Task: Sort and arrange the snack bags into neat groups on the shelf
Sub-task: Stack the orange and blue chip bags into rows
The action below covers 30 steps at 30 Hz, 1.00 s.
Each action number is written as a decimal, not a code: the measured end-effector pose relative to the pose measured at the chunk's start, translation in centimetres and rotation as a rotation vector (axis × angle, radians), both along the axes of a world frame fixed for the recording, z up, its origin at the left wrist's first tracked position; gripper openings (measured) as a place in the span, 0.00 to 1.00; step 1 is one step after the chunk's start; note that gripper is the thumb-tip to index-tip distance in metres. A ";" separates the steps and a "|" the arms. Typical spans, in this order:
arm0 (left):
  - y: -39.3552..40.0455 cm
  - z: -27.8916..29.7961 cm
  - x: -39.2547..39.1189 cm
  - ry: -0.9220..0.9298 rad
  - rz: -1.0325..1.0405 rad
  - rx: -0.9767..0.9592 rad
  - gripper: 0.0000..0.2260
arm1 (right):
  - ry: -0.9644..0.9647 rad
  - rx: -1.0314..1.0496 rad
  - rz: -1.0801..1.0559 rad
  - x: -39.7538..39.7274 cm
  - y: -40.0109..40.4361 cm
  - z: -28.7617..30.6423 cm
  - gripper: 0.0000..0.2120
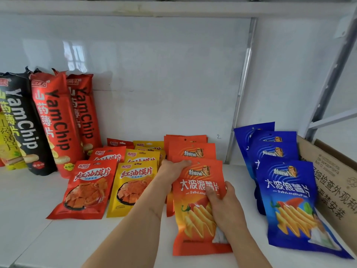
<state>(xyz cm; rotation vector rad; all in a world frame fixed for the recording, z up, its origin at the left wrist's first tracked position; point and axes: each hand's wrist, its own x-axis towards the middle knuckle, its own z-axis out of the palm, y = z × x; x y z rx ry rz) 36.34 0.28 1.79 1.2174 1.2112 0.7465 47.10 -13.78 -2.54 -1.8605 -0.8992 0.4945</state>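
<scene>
Front orange foil wavy-chip bag (199, 209): light, crinkly, slippery. Your right hand (224, 206) fingers pinch side edge; left hand (172, 171) fingers curl over top corner. Grip seams.

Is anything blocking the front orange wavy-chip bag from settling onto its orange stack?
Nothing visible blocks it. The front orange wavy-chip bag, held by left hand and right hand, already overlaps the orange stack.

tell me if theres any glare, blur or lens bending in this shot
Head view: a window reflection glares on the glossy white back panel; the wide lens bows the upper shelf edge and leans the metal upright; print on the front orange chip bag and front blue chip bag reads sharp; the YamChip bags at the left edge look stretched.
</scene>
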 end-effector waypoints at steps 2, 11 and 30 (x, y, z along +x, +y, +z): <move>0.2 0.1 0.3 0.020 -0.003 0.025 0.40 | 0.007 0.001 -0.005 0.0 0.0 0.0 0.26; 1.3 -0.8 0.4 0.069 -0.061 0.017 0.31 | -0.015 -0.033 -0.042 0.2 0.5 -0.5 0.29; 0.2 -0.8 5.5 -0.207 -0.163 0.075 0.24 | -0.108 0.088 -0.237 3.2 -0.1 -0.1 0.31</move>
